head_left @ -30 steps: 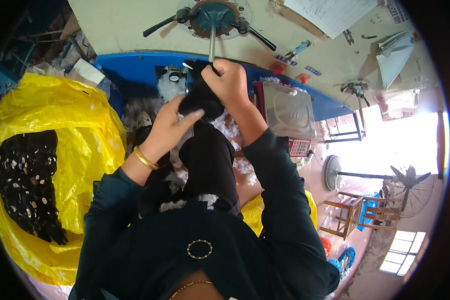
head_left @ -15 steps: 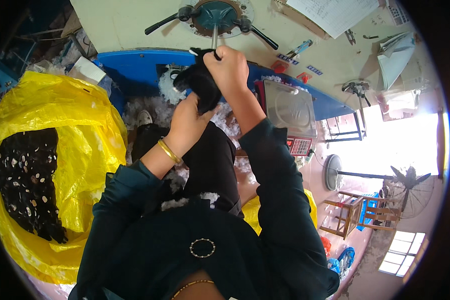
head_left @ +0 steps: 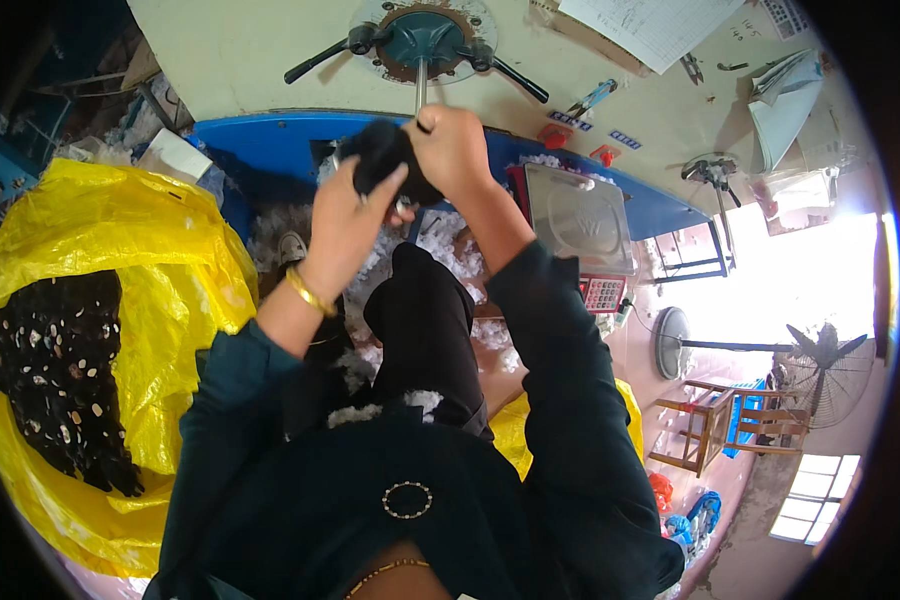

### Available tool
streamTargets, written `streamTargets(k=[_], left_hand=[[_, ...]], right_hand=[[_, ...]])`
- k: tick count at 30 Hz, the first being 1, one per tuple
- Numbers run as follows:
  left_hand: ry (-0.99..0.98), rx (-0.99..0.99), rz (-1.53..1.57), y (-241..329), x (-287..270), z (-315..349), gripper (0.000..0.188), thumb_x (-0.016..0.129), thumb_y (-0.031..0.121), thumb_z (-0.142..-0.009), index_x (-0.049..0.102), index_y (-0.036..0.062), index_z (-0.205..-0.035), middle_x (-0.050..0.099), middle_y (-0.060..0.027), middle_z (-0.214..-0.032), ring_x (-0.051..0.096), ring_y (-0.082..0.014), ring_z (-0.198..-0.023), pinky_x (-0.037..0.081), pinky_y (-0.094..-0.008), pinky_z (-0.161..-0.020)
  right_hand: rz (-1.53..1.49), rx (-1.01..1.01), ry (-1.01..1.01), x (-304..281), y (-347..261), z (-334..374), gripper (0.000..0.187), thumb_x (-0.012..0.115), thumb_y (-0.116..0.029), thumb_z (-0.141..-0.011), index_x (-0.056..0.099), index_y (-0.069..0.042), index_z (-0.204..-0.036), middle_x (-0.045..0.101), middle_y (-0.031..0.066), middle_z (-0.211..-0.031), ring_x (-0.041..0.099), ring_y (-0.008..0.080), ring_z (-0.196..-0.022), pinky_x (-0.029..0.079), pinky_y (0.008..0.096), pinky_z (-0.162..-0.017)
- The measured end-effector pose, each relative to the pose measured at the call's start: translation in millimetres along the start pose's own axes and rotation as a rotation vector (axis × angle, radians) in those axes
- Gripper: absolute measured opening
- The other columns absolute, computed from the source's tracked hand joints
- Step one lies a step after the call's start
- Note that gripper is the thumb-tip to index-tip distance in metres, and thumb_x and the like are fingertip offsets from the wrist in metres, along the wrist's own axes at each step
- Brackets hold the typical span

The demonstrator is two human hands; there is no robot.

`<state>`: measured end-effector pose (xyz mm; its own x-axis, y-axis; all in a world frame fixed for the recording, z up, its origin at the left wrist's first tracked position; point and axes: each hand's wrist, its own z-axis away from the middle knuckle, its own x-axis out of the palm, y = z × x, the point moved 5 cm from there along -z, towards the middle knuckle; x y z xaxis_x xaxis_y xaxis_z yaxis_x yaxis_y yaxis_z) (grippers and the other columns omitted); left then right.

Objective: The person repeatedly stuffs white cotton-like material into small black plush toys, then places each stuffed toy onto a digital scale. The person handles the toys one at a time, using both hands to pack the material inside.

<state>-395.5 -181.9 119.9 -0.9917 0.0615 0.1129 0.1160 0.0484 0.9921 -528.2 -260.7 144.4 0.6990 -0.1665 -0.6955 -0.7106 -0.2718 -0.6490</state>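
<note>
A small black fuzzy plush piece (head_left: 378,155) hangs at the end of a thin metal pipe (head_left: 421,88), which comes out of a dark green hub on the machine panel. Closed in a fist, my right hand (head_left: 453,150) grips the piece at the pipe's tip. My left hand (head_left: 342,222), with a gold bangle at its wrist, holds the lower left side of the piece between thumb and fingers. Some of these fingers are hidden behind the black fabric, and that hand is slightly smeared by motion.
A yellow woven sack (head_left: 195,230) at the left holds many black pieces with pale spots. White fluff (head_left: 450,240) lies below the blue panel edge (head_left: 270,135). A scale (head_left: 577,215) stands right of my right forearm. Farther right are a wooden chair (head_left: 692,430) and a fan (head_left: 820,370).
My left hand has shifted left and a little lower, and its fingers have moved round the plush piece. The piece looks more bunched up. My right hand stays at the pipe.
</note>
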Motion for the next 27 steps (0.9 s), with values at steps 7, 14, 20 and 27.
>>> streamTargets(k=[7,14,20,27], left_hand=[[0.021,0.052,0.316,-6,27,-22,0.027,0.059,0.018,-0.094,0.055,-0.007,-0.103,0.065,-0.0111,-0.083,0.066,-0.0177,-0.069,0.056,-0.0264,-0.058],[-0.018,0.049,0.254,0,27,-27,0.025,0.053,0.021,-0.097,0.058,-0.0036,-0.102,0.066,-0.0107,-0.081,0.065,-0.0153,-0.062,0.054,-0.0257,-0.056],[-0.054,-0.085,0.465,-11,20,-14,0.024,0.059,0.015,-0.094,0.055,-0.0051,-0.106,0.065,-0.0145,-0.089,0.068,-0.0215,-0.07,0.059,-0.0328,-0.064],[-0.179,-0.469,1.135,-45,2,11,0.034,0.057,0.029,-0.094,0.058,0.0054,-0.119,0.063,-0.0086,-0.117,0.061,-0.022,-0.108,0.048,-0.0373,-0.094]], right_hand=[[-0.005,-0.022,0.098,2,7,-36,0.029,0.069,-0.028,-0.068,0.057,-0.003,-0.062,0.058,0.0173,-0.066,0.058,0.038,-0.064,0.046,0.0436,-0.056],[0.03,0.017,0.148,1,12,-26,0.028,0.069,-0.028,-0.07,0.058,-0.004,-0.063,0.059,0.019,-0.069,0.058,0.0396,-0.066,0.047,0.0446,-0.059],[-0.065,0.021,0.129,4,6,-14,0.026,0.067,-0.025,-0.072,0.057,-0.002,-0.063,0.058,0.0182,-0.064,0.057,0.0386,-0.062,0.045,0.0444,-0.056],[-0.32,-0.226,0.204,-7,7,19,0.029,0.069,-0.008,-0.073,0.045,0.0,-0.059,0.039,0.0113,-0.051,0.032,0.0185,-0.047,0.031,0.0321,-0.045]])
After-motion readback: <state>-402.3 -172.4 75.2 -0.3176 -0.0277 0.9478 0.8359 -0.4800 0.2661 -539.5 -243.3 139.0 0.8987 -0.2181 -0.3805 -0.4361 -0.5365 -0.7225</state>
